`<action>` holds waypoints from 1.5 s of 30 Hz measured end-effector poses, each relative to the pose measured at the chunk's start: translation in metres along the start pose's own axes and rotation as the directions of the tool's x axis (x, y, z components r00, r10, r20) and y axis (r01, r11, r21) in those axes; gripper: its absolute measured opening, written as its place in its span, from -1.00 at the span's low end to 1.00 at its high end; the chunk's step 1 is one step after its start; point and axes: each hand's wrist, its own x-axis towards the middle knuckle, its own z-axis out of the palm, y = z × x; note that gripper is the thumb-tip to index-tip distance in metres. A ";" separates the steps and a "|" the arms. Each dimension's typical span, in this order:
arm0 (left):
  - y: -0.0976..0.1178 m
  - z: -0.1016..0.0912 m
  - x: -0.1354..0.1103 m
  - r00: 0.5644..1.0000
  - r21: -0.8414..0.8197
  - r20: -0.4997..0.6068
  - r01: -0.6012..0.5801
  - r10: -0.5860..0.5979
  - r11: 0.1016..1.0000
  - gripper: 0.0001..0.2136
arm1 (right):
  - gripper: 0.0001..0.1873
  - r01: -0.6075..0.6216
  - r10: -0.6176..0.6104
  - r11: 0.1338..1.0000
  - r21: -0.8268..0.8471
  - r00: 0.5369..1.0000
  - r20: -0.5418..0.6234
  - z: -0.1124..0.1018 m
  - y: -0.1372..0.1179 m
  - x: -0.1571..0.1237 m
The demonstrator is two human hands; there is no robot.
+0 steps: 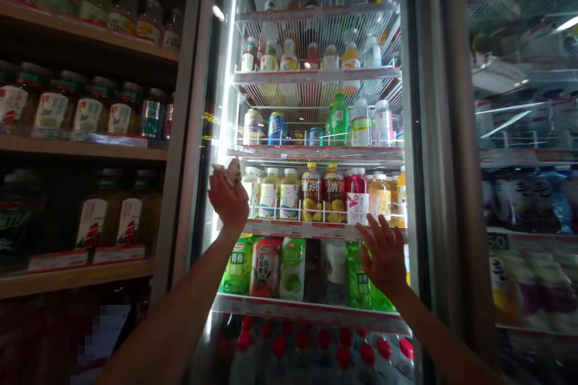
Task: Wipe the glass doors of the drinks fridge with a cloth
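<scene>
Two bare hands are showing before a drinks fridge [412,132]. Left hand [229,200]: is grasping a crumpled pale cloth [232,172], which is sitting at the fingers' upper end, just beside the strip light [231,42]; whether it is touching the glass is not possible to tell. Right hand [383,255]: is hanging released, fingers fanning apart, overlapping in view a shelf edge [316,230] and a green bottle [356,280]; its contact with the glass is likewise unclear. Between the hands, in one row, two dark bottles [311,194] with yellow caps are standing next to a pink bottle [356,192]. Higher up, a blue can [275,129] is standing at left of a green soda [338,118]. At the bottom, red-capped bottles [279,346] are crowding together. Farther left, jars [90,114] are lining wooden shelves [81,145]. On the right, a second cooler [528,159] is showing more bottles, partly blurred.
</scene>
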 end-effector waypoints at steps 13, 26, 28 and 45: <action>0.083 0.013 -0.018 0.615 -0.299 0.317 -0.658 0.722 0.691 -0.56 | -0.40 0.006 -0.006 1.000 0.001 1.000 -0.006 0.001 0.001 -0.001; 0.112 0.026 -0.017 0.676 -0.271 0.314 -0.610 0.667 0.745 -0.50 | -0.41 0.010 -0.010 1.000 0.005 1.000 -0.004 0.000 0.001 0.000; 0.117 0.024 -0.022 0.544 -0.337 0.323 -0.699 0.775 0.631 -0.51 | -0.41 0.015 -0.015 1.000 0.006 1.000 -0.008 0.000 0.002 0.000; 0.115 0.022 -0.022 0.641 -0.313 0.296 -0.636 0.709 0.705 -0.54 | -0.46 0.016 -0.016 1.000 -0.017 1.000 0.000 -0.003 0.000 0.003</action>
